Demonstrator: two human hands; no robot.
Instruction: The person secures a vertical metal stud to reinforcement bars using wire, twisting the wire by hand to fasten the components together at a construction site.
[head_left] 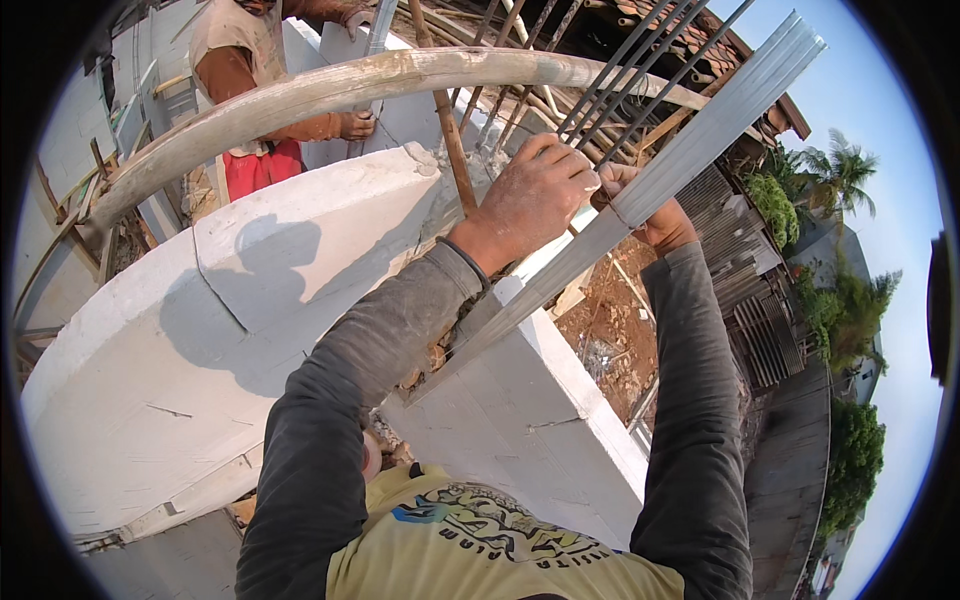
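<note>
My left hand point(530, 205) is raised with curled fingers beside a long grey metal channel point(720, 130); what they hold is hidden. My right hand point(652, 215) is partly behind that channel, its fingers pinched at what looks like thin wire, too small to make out surely. The channel runs diagonally from the upper right down into a gap between white block walls point(490, 420). Several dark rebar rods point(615, 65) rise just above my hands. A wooden pole point(450, 150) leans just left of my left hand.
A curved pale beam point(350, 85) crosses above a curved white block wall point(120, 390). A co-worker's hand point(355, 124) and red trousers point(255, 172) show beyond. Right of the walls lie rubble-strewn soil point(605, 330), corrugated sheets point(755, 340), a long grey wall point(790, 470) and trees.
</note>
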